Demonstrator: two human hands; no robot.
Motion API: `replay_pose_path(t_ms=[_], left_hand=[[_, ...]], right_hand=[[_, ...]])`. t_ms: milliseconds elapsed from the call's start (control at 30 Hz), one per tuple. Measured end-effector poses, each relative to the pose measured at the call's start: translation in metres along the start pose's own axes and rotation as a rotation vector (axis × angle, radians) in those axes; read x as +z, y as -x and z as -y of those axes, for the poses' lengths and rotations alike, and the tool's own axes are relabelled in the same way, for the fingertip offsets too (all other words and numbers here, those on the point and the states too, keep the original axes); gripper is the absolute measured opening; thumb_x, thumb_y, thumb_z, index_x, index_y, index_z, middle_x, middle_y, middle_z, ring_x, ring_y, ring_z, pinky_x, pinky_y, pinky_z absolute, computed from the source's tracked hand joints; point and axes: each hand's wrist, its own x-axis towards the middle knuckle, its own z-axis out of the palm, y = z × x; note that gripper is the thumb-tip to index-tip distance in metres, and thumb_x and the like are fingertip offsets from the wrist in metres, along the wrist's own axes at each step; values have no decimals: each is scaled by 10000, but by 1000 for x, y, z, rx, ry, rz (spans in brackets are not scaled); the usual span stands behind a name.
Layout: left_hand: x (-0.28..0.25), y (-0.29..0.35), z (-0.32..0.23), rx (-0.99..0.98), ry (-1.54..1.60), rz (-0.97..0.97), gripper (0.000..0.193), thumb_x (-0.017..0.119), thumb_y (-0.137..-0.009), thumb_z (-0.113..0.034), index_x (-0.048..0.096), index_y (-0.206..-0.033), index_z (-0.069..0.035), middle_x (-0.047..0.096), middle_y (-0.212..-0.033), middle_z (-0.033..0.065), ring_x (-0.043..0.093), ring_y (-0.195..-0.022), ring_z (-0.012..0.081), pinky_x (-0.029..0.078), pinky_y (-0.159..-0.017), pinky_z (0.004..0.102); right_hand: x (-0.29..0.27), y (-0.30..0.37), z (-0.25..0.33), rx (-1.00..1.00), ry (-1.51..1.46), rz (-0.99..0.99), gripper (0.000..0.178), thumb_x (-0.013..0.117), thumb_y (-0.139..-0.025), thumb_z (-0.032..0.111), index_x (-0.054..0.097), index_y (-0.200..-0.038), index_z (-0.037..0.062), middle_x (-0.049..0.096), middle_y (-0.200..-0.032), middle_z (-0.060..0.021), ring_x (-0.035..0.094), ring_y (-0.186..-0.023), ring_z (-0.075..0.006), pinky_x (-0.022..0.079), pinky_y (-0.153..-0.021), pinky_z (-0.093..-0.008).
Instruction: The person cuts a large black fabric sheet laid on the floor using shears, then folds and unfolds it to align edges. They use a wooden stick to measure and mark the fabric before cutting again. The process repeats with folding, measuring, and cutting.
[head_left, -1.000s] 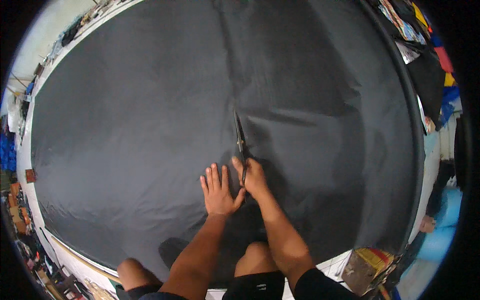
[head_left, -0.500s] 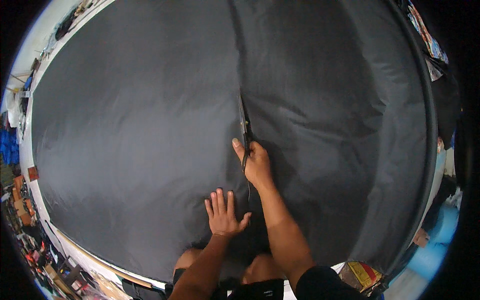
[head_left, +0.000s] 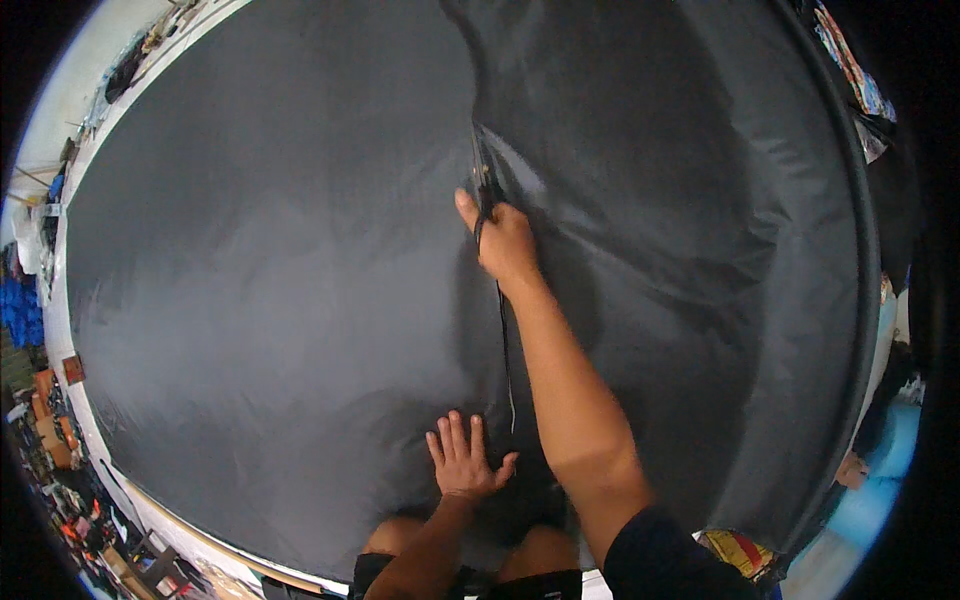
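Clutter [head_left: 52, 432] lines room's left edge; black sheet [head_left: 260, 260] spreads before you. Your right hand [head_left: 509, 245] grips scissors [head_left: 483, 190] near sheet's upper middle, farther out than half a second ago; slit [head_left: 506, 350] behind lengthens, so cutting advances. Left hand [head_left: 466, 468] lies spread on sheet, grasping nothing.

The one view, from the left of two side-by-side fisheye cameras worn on the head, looks steeply down at the black sheet [head_left: 280, 250], from high enough to take in most of its spread. It faces out across the sheet from the near edge, where the wearer's knees [head_left: 395, 532] show; the sheet's far end runs past the top, and its side borders bow into curves.
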Motion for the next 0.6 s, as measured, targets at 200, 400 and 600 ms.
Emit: replay_pose_path(t_ms=[200, 400, 600], left_hand=[[7, 0, 2, 47, -5, -115, 977, 645, -767, -631, 366, -1456, 2, 278, -1515, 335, 224, -1429, 507, 117, -1132, 684], [-18, 0, -1, 0, 152, -18, 924, 650, -775, -606, 400, -1437, -12, 320, -1495, 317, 241, -1412, 504, 136, -1127, 665], [-122, -231, 16, -28, 306, -465, 521, 608, -925, -300, 506, -1378, -63, 462, -1396, 250, 416, -1285, 441, 312, -1079, 523]], right_hand=[[13, -61, 15, -98, 43, -63, 600, 698, -840, 593, 471, -634, 78, 481, -581, -36, 478, -507, -156, 400, -494, -343], [17, -74, 14, -70, 116, -52, 604, 684, -848, 597, 503, -642, 59, 509, -590, -43, 518, -518, -170, 422, -510, -348], [5, -83, 7, -27, 111, -46, 585, 649, -867, 593, 592, -805, 14, 588, -764, -123, 576, -706, -260, 451, -630, -375]])
